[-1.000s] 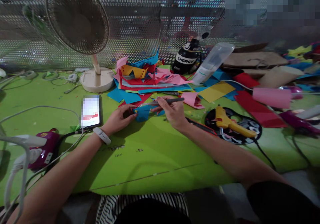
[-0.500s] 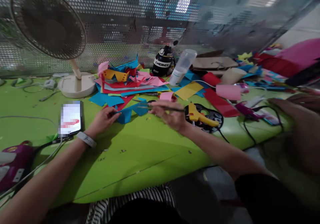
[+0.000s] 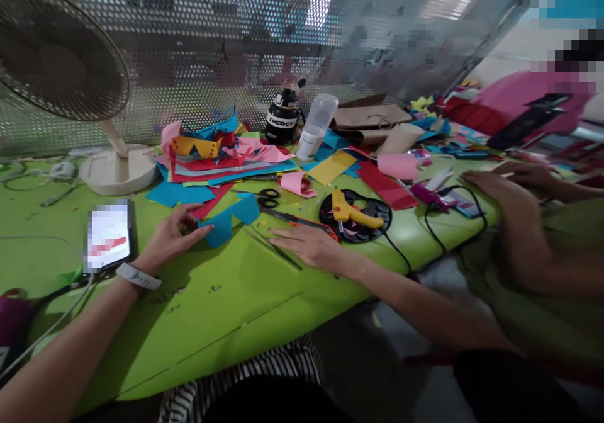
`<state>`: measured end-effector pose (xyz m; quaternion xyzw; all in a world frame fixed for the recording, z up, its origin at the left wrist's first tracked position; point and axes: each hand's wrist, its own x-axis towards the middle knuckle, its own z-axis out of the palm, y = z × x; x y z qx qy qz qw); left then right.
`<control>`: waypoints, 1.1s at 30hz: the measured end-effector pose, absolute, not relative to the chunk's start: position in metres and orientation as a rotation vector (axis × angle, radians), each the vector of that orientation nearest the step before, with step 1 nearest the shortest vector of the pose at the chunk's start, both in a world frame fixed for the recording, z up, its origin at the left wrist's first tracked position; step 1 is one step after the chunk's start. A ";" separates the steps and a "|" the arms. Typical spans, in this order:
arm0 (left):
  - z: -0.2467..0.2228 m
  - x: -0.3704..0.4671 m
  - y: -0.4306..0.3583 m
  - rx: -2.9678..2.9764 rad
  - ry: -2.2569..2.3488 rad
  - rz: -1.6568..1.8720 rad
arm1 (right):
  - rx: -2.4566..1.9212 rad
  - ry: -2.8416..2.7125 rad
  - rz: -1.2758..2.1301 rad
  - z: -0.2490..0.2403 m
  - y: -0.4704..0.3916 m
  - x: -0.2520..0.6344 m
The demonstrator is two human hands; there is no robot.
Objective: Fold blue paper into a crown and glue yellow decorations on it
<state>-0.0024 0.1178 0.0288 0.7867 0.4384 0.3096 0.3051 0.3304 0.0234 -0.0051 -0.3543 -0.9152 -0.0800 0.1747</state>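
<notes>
My left hand (image 3: pixel 175 237) has its thumb and fingers at the left end of a blue paper cutout (image 3: pixel 238 214), which is shaped like a mask with notches. It holds that end just above the green table. My right hand (image 3: pixel 314 248) lies palm down with fingers stretched out, holding nothing I can see. Beside its fingertips a pair of thin tweezers (image 3: pixel 276 251) rests on the table. Black-handled scissors (image 3: pixel 268 197) lie behind the cutout. Another pair of scissors with orange on the handles (image 3: pixel 325 226) lies just behind my right hand, partly hidden by it.
A yellow glue gun (image 3: pixel 353 212) sits on a black palette (image 3: pixel 384 212) to the right. Behind are a paper pile (image 3: pixel 236 165), a black bottle (image 3: pixel 282 121) and a clear bottle (image 3: pixel 317 127). At left stand a fan (image 3: pixel 117 171) and phone (image 3: pixel 108 234). Another person's arms (image 3: pixel 523 221) rest at right.
My right hand has let go of the tweezers, which now lie on the table, and its fingers have straightened. The view has swung right. My left hand stays at the blue paper cutout.
</notes>
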 end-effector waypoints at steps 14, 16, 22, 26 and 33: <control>0.019 -0.004 0.119 2.212 1.146 1.037 | -1.513 -2.287 -0.363 0.021 0.010 0.380; 0.021 -0.004 0.117 2.170 1.161 1.063 | -1.541 -2.270 -0.385 0.024 0.008 0.385; 0.030 -0.007 0.119 1.946 1.313 1.192 | -1.754 -2.116 -0.502 0.038 -0.004 0.416; 0.030 -0.007 0.122 1.863 1.316 1.213 | -1.841 -2.106 -0.441 0.040 -0.009 0.425; 0.020 -0.012 0.129 1.944 1.215 1.047 | -1.629 -2.358 -0.180 0.030 0.003 0.379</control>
